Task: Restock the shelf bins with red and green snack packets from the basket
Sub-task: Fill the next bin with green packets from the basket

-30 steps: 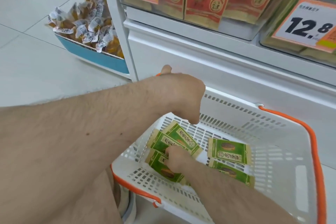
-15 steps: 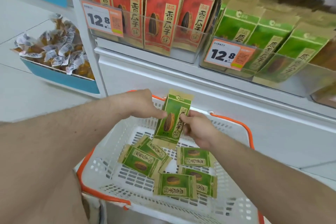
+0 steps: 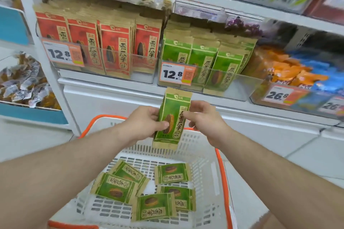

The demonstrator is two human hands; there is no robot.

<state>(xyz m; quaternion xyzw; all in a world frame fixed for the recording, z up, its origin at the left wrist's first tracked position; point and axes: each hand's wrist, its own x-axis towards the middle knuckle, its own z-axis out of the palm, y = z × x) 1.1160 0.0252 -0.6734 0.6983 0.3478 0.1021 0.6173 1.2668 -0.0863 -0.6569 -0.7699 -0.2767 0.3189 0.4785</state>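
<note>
I hold one green snack packet (image 3: 173, 119) upright above the basket, just below the shelf. My left hand (image 3: 143, 122) pinches its left edge and my right hand (image 3: 204, 121) pinches its right edge. Several more green packets (image 3: 115, 188) lie flat in the white basket (image 3: 210, 173) with orange handles. On the shelf, a clear bin of red packets (image 3: 113, 50) stands left of a clear bin of green packets (image 3: 206, 61). No red packets show in the basket.
Price tags reading 12.8 (image 3: 176, 73) hang on both bin fronts. A bin of orange and blue snacks (image 3: 297, 78) sits to the right. A blue tub of wrapped snacks (image 3: 24, 83) stands at the left. Higher shelves hold other goods.
My right hand picked a green packet out of the basket and both hands raised it toward the shelf. My view tilted up, showing more of the shelf bins.
</note>
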